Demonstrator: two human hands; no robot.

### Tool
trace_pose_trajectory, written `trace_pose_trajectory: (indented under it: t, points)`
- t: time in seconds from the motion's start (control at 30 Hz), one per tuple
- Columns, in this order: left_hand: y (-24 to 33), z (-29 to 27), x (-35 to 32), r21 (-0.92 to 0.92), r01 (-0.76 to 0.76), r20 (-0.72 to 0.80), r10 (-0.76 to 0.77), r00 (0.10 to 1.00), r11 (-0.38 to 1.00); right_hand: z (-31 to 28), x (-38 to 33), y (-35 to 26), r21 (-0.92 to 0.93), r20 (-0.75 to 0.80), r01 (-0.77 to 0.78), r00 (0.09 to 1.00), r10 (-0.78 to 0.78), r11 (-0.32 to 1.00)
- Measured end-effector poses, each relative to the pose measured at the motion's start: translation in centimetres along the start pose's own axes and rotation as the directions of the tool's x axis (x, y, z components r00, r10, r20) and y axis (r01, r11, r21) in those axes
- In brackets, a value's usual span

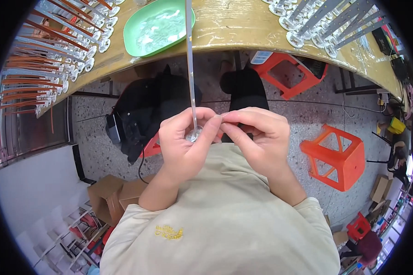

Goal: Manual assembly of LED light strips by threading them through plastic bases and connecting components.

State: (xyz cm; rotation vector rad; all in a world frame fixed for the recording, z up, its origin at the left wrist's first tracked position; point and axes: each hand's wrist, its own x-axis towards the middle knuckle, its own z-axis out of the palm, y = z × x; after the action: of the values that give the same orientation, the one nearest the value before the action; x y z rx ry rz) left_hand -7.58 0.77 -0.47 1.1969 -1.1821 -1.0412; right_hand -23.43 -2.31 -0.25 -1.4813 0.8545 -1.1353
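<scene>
My left hand (186,140) is closed around the lower end of a long, thin grey strip (191,68), which reaches up over the table edge. A clear round base (194,134) shows at the strip's foot, partly hidden by the curled fingers. Close against the left thumb and forefinger, my right hand (260,137) pinches with its thumb and forefinger. Whatever sits between those fingertips is too small to make out. Both hands are in front of my torso, short of the table.
A light green tray (129,41) of clear pieces rests on the wooden table (229,32). Strips on clear bases crowd its left (55,64) and right (328,23) ends. Orange-red stools (346,158), a cardboard box (103,197) and a dark garment (142,105) are around me.
</scene>
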Motion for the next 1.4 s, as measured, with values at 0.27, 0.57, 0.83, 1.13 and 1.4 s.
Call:
trace_pose_trajectory:
  t: [0.27,0.57,0.83,1.13,1.4]
  points:
    - [0.6,-0.2,-0.6,-0.255,0.007,0.001,-0.008,1.0,0.967,0.3,-1.3,0.1,-0.221,-0.08,0.144,0.983,-0.165,0.965]
    - [1.2,0.8,-1.3,-0.167,-0.03,0.191,0.063,0.98,0.985,0.5,-2.8,-1.2,0.567,-0.107,-0.09,0.978,0.181,0.819]
    - [1.7,1.3,-1.3,-0.121,-0.077,0.316,0.112,0.942,0.99,-1.9,-4.9,-3.4,0.296,-0.132,-0.297,0.929,0.346,0.908]
    - [1.8,2.7,-0.3,-0.533,0.088,0.267,0.069,0.961,0.841,-1.1,-5.2,-4.4,-0.094,-0.383,-0.023,0.923,-0.015,0.995]
    - [5.1,6.7,2.2,-0.842,-0.094,0.099,0.323,0.941,0.532,1.1,-3.2,-5.3,-0.322,-0.451,0.294,0.788,-0.419,0.9]
